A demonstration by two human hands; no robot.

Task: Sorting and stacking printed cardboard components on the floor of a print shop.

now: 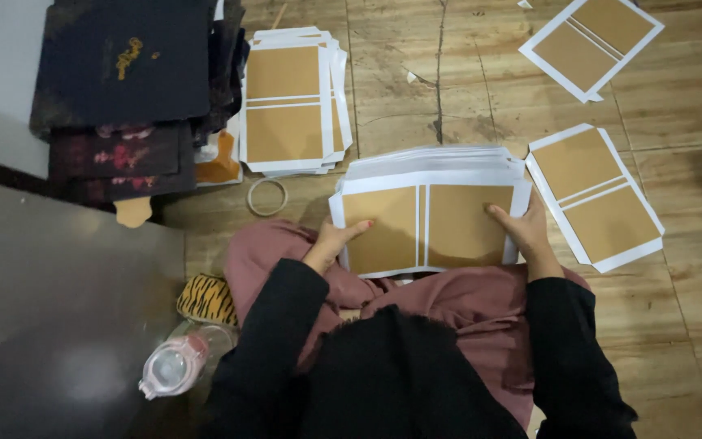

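On the lap of the seated person, just below the floor's dark crack (439, 73), rests a stack of white-bordered brown-panelled sheets (428, 213); the left hand (336, 241) pinches its left edge, thumb laid on the top panel, and the right hand (524, 230) clamps the right edge likewise. Left of the stack lie a tape ring (266, 197) and a second pile (290, 102); loose sheets (595, 195) lie right; to square the stack well, I judge both grips should press evenly
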